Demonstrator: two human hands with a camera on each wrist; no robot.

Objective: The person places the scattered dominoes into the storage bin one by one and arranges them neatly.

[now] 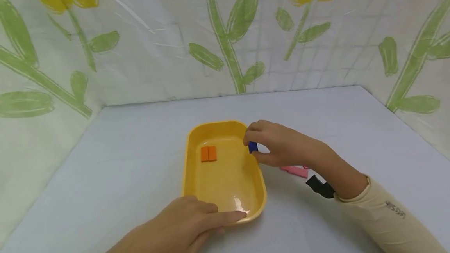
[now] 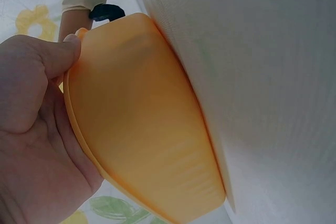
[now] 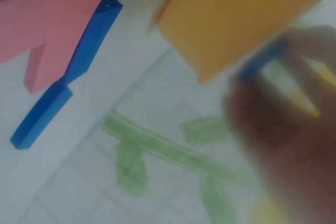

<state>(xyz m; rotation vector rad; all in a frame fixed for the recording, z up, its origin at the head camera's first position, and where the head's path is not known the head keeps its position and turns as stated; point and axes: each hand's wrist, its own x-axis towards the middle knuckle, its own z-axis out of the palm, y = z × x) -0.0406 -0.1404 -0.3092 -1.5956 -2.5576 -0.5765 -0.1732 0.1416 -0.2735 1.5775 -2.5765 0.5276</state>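
A yellow plastic tray [image 1: 225, 182] sits on the table, with two orange blocks [image 1: 209, 154] side by side in its far left part. At the near rim, my left hand [image 1: 190, 221] grips the tray, fingers over the edge; in the left wrist view its thumb [image 2: 63, 56] presses by the rim from outside. My right hand [image 1: 272, 143] pinches a small blue block [image 1: 252, 147] between thumb and fingers, right at the tray's right rim. The right wrist view shows the same blue block [image 3: 264, 59], blurred, beside the tray's outer wall.
On the white table [image 1: 133, 167], pink blocks [image 1: 296, 171] lie right of the tray, partly hidden under my right arm. Two more blue blocks [image 3: 86, 43] lie against the pink ones in the right wrist view. A black device [image 1: 320, 187] is at my right wrist. A flower-patterned curtain [image 1: 151, 50] stands behind.
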